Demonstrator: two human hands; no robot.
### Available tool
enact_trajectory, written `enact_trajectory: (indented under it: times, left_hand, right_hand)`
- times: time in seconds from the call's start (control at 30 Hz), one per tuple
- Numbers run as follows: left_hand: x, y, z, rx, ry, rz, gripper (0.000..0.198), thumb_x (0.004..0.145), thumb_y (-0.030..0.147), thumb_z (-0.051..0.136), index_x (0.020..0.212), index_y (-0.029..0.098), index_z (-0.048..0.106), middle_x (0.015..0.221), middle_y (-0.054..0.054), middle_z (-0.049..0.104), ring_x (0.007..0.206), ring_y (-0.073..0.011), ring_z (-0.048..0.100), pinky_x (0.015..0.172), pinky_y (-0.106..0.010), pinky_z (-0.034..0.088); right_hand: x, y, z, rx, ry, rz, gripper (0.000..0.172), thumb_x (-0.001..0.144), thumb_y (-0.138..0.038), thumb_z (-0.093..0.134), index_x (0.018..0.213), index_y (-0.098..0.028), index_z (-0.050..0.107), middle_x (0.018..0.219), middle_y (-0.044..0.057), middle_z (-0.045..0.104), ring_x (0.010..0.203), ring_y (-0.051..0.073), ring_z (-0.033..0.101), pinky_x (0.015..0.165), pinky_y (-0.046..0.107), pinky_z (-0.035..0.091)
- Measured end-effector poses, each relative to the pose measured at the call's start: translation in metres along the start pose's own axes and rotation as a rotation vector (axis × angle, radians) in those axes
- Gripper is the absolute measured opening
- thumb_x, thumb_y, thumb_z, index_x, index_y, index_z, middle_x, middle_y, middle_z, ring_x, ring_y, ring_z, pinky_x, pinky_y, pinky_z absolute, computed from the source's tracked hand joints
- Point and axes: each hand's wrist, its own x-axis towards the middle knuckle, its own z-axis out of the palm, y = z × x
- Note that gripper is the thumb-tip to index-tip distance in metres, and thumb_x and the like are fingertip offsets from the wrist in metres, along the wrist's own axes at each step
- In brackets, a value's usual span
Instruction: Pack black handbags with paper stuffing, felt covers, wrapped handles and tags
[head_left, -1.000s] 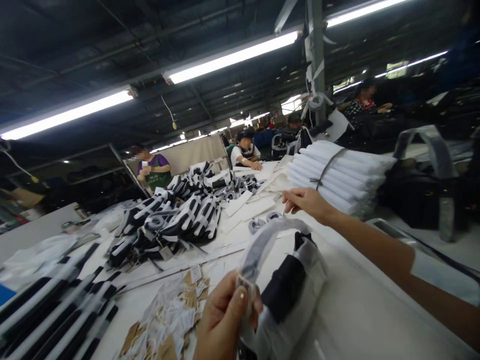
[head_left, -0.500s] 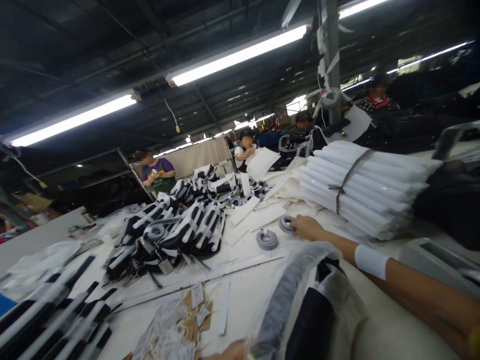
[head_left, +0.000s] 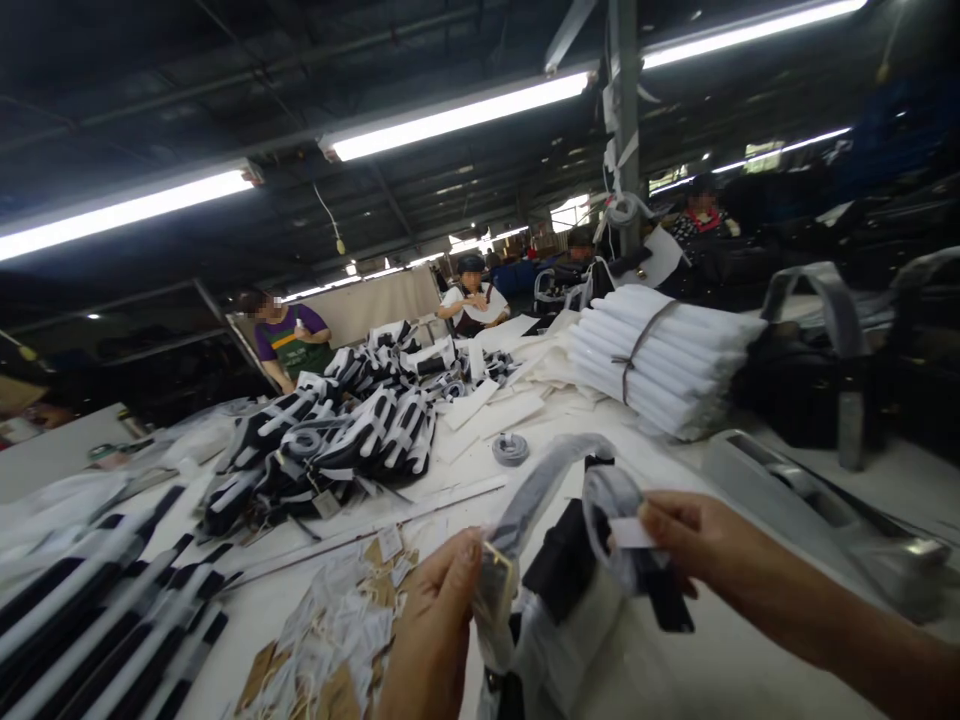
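A dark bag (head_left: 556, 568) partly covered in pale wrapping stands at the table's near side. Its arched handle (head_left: 541, 482) is sleeved in greyish film. My left hand (head_left: 433, 620) is closed around the lower left end of that handle, beside a gold-coloured buckle (head_left: 498, 572). In my right hand (head_left: 694, 540), fingers pinched, is a coiled strap (head_left: 604, 505) in clear film, with a white band around it and a dark end hanging down. The coil is close to the right side of the handle; whether they touch I cannot tell. Another coiled strap (head_left: 511, 449) lies on the table beyond.
Paper tags (head_left: 337, 610) with strings are heaped at the front left. Wrapped black-and-white pieces (head_left: 322, 430) pile up behind, with long strips (head_left: 90, 610) at left. A tied bundle of white rolls (head_left: 660, 355) lies back right. Co-workers stand across the table.
My right hand has lifted one of the two coiled straps from the table and brought it back to the bag. My left hand has come up onto the handle.
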Motion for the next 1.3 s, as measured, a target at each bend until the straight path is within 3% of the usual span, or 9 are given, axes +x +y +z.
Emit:
enact_trajectory:
  times: [0.07,0.17,0.3,0.47,0.63,0.77,0.93,1.03,1.3]
  left_hand:
    - [0.001,0.005,0.002,0.010,-0.043,0.002,0.053,0.077,0.068,0.068,0.072,0.015,0.063,0.062,-0.001,0.059,0.061,-0.0128,0.051,0.056,-0.020,0.040]
    - [0.006,0.011,0.003,0.084,-0.117,0.004,0.047,0.080,0.063,0.069,0.075,0.016,0.063,0.059,0.002,0.055,0.055,-0.0096,0.047,0.051,-0.017,0.036]
    - [0.009,0.021,0.002,0.168,-0.198,0.106,0.034,0.084,0.051,0.070,0.093,0.018,0.073,0.073,0.000,0.065,0.068,-0.0113,0.056,0.064,-0.018,0.046]
    - [0.013,0.026,-0.002,0.262,-0.191,0.169,0.033,0.082,0.045,0.074,0.098,0.016,0.075,0.087,-0.005,0.072,0.082,-0.0168,0.063,0.077,-0.024,0.050]
    - [0.019,0.027,-0.006,0.279,-0.149,0.217,0.036,0.076,0.045,0.079,0.094,0.016,0.069,0.080,-0.002,0.068,0.072,-0.0130,0.061,0.067,-0.021,0.047]
    - [0.020,0.029,-0.006,0.307,-0.182,0.157,0.040,0.074,0.049,0.080,0.092,0.017,0.064,0.074,0.000,0.065,0.065,-0.0124,0.060,0.061,-0.021,0.045]
    - [0.020,0.032,-0.003,0.329,-0.251,0.152,0.040,0.079,0.051,0.076,0.098,0.017,0.067,0.094,-0.005,0.069,0.087,-0.0163,0.063,0.078,-0.023,0.047]
    - [0.018,0.033,0.000,0.364,-0.296,0.116,0.044,0.080,0.055,0.073,0.099,0.016,0.069,0.093,-0.005,0.071,0.088,-0.0179,0.063,0.079,-0.024,0.048]
    - [0.009,0.019,0.012,0.357,-0.161,0.099,0.047,0.069,0.056,0.080,0.097,0.019,0.071,0.080,-0.002,0.073,0.078,-0.0185,0.068,0.070,-0.021,0.052]
  right_hand:
    - [-0.004,0.002,0.030,0.194,-0.121,0.065,0.051,0.084,-0.064,0.066,0.082,-0.013,0.065,0.075,0.002,0.057,0.066,0.011,0.050,0.061,0.023,0.044]
    - [0.003,0.000,0.059,0.374,-0.172,0.072,0.045,0.086,-0.058,0.068,0.089,-0.013,0.068,0.084,0.004,0.063,0.078,0.013,0.058,0.080,0.027,0.050]
    - [0.014,-0.008,0.080,0.464,-0.210,0.063,0.038,0.085,-0.047,0.074,0.105,-0.015,0.072,0.099,0.007,0.069,0.094,0.015,0.063,0.092,0.029,0.050]
    - [0.019,-0.016,0.097,0.523,-0.193,0.005,0.038,0.083,-0.041,0.078,0.112,-0.018,0.073,0.109,0.007,0.070,0.098,0.014,0.063,0.094,0.027,0.049]
    - [0.016,-0.022,0.100,0.547,-0.124,-0.024,0.033,0.081,-0.041,0.079,0.101,-0.015,0.076,0.099,0.006,0.069,0.088,0.013,0.062,0.091,0.027,0.051]
    - [0.009,-0.026,0.102,0.563,-0.141,-0.043,0.038,0.087,-0.050,0.070,0.102,-0.015,0.075,0.095,0.006,0.069,0.087,0.013,0.062,0.089,0.028,0.052]
    - [0.011,-0.025,0.105,0.576,-0.055,-0.056,0.034,0.082,-0.044,0.078,0.100,-0.016,0.072,0.095,0.004,0.068,0.084,0.011,0.062,0.085,0.025,0.052]
    - [0.014,-0.023,0.105,0.605,-0.001,-0.058,0.033,0.080,-0.042,0.080,0.097,-0.015,0.070,0.092,0.002,0.067,0.080,0.011,0.062,0.084,0.026,0.054]
    - [0.011,-0.013,0.082,0.462,-0.078,-0.065,0.051,0.065,-0.054,0.086,0.092,-0.015,0.068,0.084,0.002,0.069,0.066,0.011,0.065,0.070,0.027,0.055]
